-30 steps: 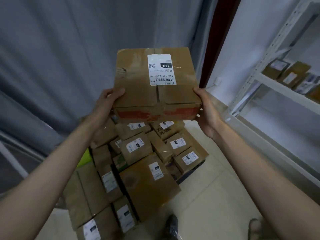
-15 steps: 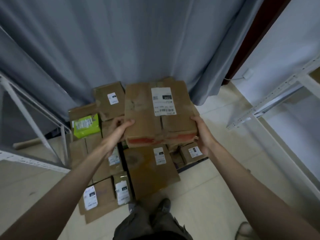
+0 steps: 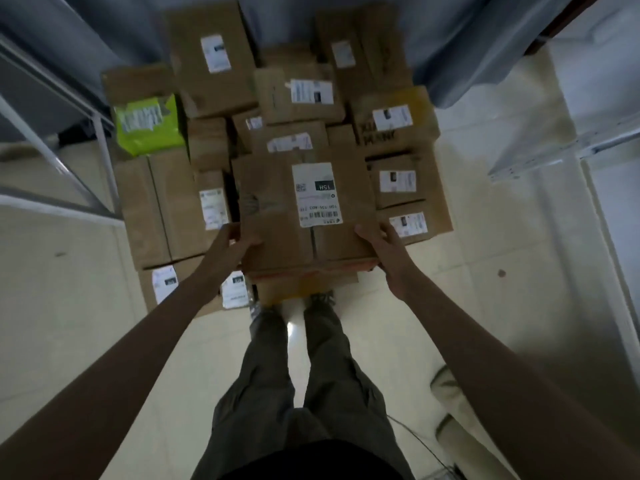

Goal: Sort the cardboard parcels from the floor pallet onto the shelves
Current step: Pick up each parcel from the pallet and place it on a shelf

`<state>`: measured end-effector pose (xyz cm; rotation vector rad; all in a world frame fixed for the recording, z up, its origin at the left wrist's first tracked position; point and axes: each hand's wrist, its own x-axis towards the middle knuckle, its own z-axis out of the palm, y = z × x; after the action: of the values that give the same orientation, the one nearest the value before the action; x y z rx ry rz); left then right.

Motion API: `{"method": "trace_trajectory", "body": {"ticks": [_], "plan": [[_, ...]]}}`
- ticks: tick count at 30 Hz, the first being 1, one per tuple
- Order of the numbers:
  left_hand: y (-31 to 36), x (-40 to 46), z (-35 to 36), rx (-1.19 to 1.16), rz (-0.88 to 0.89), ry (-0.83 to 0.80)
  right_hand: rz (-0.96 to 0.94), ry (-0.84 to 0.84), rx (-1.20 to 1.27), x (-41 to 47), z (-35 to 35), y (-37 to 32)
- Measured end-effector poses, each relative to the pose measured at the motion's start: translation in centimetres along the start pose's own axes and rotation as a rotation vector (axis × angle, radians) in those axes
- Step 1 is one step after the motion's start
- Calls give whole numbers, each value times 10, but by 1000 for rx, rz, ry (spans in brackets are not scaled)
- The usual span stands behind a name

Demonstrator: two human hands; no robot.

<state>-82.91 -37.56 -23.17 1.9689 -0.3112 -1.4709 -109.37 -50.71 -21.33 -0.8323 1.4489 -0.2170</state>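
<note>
Pale tiled floor (image 3: 485,258), grey curtain (image 3: 460,32) behind, white metal shelf frames left (image 3: 104,161) and right (image 3: 540,157). Pile of cardboard parcels (image 3: 214,57) on the floor against the curtain, tightly packed, one green packet (image 3: 149,124) at left edge. Bare floor strips both sides of pile and around the person's legs (image 3: 273,368). Held parcel (image 3: 304,213) is above the near side of the pile, flat, label up. Left hand (image 3: 230,245) grips its left edge, right hand (image 3: 379,245) grips its right edge, thumbs on top. Label (image 3: 317,194) reads upside down "15H"; smaller print too blurred. A box (image 3: 394,119) at right shows partial black letters, unreadable.
</note>
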Motion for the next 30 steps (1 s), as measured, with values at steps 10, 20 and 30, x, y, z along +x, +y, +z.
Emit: {"method": "trace_trajectory", "body": {"ticks": [10,20,30], "plan": [[-100,80,33,22,-205,-30,299,-87,-172,120,0,88],[-136,186,48,80,-114,-56,305,-122,-105,229,15,120],[-166,227,63,89,-57,-52,248,-21,-101,267,17,141]]}}
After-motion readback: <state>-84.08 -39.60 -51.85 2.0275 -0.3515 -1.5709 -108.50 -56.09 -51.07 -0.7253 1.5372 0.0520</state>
